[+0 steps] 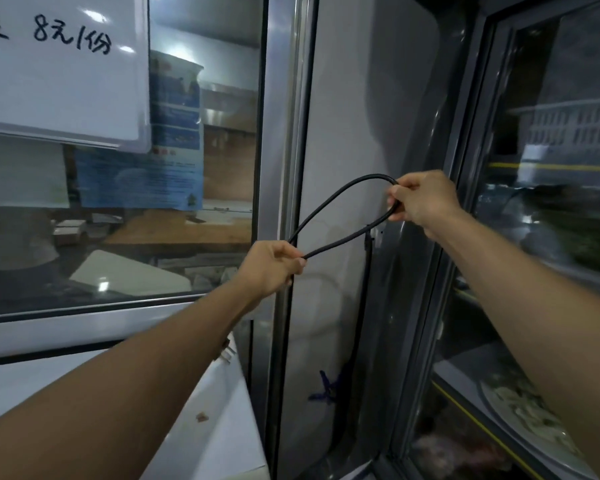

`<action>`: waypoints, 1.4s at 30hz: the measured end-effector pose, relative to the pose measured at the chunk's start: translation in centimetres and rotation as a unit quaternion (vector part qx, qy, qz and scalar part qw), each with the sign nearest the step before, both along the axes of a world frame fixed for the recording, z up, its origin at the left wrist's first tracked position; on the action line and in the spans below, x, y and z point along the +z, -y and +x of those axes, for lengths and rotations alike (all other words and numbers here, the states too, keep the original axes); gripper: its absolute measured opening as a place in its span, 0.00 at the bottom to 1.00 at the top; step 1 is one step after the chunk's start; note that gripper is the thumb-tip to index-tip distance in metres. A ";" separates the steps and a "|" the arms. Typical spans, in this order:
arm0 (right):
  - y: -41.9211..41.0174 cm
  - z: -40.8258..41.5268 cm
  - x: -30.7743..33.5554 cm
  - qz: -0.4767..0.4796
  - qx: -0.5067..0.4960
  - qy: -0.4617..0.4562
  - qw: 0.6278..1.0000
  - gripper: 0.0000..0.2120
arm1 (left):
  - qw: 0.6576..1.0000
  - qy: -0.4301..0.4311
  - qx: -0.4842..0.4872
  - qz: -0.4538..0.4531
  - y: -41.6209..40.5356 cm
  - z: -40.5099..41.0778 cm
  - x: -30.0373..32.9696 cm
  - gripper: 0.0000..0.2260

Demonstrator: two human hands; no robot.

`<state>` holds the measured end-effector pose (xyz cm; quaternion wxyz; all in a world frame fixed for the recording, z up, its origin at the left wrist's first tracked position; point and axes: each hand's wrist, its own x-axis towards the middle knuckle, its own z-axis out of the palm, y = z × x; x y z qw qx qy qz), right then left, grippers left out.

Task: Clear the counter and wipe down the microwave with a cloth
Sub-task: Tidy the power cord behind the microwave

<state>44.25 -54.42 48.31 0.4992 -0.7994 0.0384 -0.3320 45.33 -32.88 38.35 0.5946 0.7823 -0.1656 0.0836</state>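
A black cable is folded into a loop and stretched between both hands at chest height. My left hand pinches the two strands together at the lower left end. My right hand grips the bend of the loop at the upper right. One strand of the cable hangs down from the loop along the grey wall panel toward the floor. A white appliance top, perhaps the microwave, shows under my left forearm, with a small brown stain on it. No cloth is in view.
A glass window with a metal frame fills the left, with a whiteboard hung on it. On the right stands a glass-door display cabinet holding plates of food. A blue clip lies low by the wall.
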 end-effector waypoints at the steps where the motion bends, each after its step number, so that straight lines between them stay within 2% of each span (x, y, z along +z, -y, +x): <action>1: 0.0 0.2 -0.2 0.008 -0.002 0.003 1.000 0.10 | 1.000 0.003 0.011 0.022 -0.8 0.4 0.3 0.04; 5: 0.8 0.6 -1.1 0.032 -0.008 0.011 0.999 0.07 | 0.995 -0.008 0.048 0.083 -4.0 2.0 0.5 0.02; 9: 1.5 1.4 -2.2 0.073 0.001 0.017 0.997 0.05 | 0.995 -0.018 0.083 0.049 -5.6 3.6 -0.4 0.04; 15: 2.8 2.4 -3.4 0.075 0.021 0.044 0.996 0.06 | 0.990 -0.007 0.108 0.093 -4.3 6.9 -1.6 0.02; 18: 3.6 2.2 -3.8 0.047 0.031 0.057 0.997 0.08 | 0.989 0.005 0.095 0.112 -3.0 8.5 -2.1 0.02; 22: 4.1 1.5 -4.1 0.007 0.051 0.081 0.995 0.09 | 0.991 -0.002 0.062 0.116 -1.6 9.8 -2.7 0.07; 31: 4.8 1.4 -4.9 0.000 0.015 0.071 0.997 0.08 | 0.994 -0.032 -0.007 0.106 -0.6 9.9 -3.4 0.07; 34: 4.7 1.3 -4.8 -0.057 0.006 0.028 0.998 0.09 | 0.994 -0.028 -0.010 0.107 -1.6 9.7 -3.0 0.08; 38: 2.8 1.4 -4.4 -0.211 0.035 -0.093 0.972 0.20 | 0.992 -0.016 -0.023 0.126 -2.4 9.5 -2.8 0.06; 42: -0.8 3.1 -5.3 -0.340 0.048 -0.129 0.930 0.12 | 0.993 -0.009 -0.024 0.115 -2.7 9.7 -2.8 0.07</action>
